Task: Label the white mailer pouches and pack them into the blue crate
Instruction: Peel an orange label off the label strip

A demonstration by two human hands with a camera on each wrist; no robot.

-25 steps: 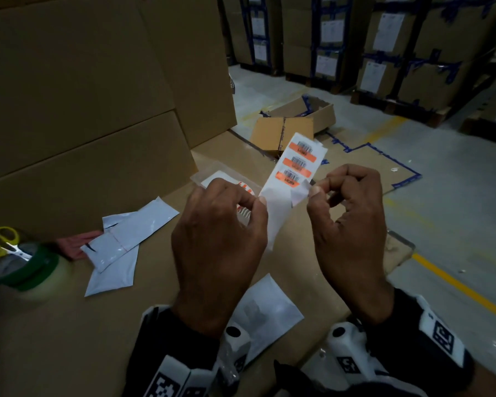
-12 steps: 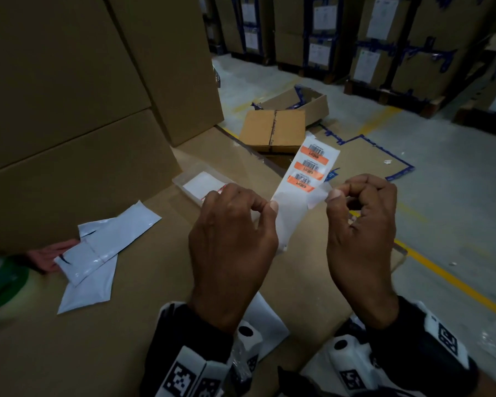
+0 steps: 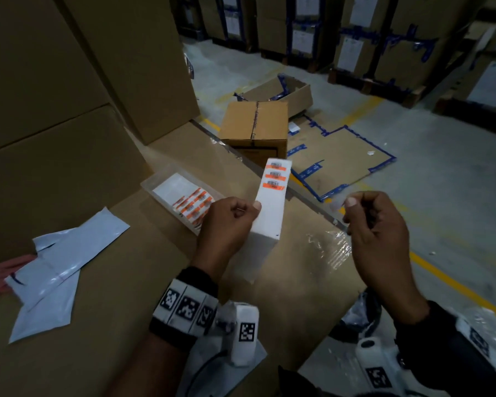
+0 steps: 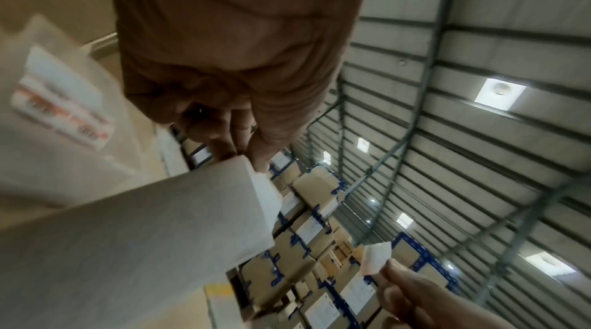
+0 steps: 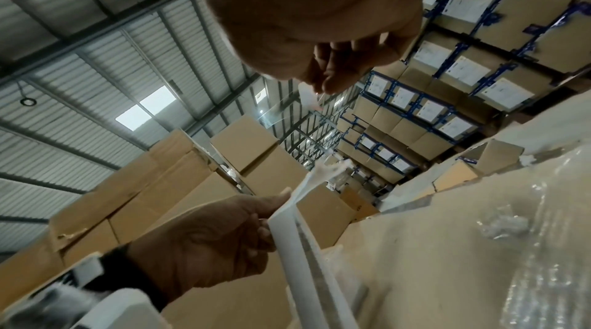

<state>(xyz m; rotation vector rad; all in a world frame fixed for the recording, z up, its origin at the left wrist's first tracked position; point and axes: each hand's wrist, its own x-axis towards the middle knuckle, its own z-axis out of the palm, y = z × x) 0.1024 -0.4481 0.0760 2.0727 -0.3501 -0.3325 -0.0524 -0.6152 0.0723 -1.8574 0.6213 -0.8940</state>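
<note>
White label strip (image 3: 271,209) pinched in left hand (image 3: 226,222).
Right hand (image 3: 375,233), right of strip, pinching one peeled label (image 3: 337,204).

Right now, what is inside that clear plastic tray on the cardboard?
The clear tray holds sheets of orange barcode labels and a plain white sheet. The left hand covers its near end.

Matt white paper label strip (image 3: 271,207), glossy plastic mailer pouches (image 3: 69,253), rough brown cardboard worktop (image 3: 126,325)
</note>
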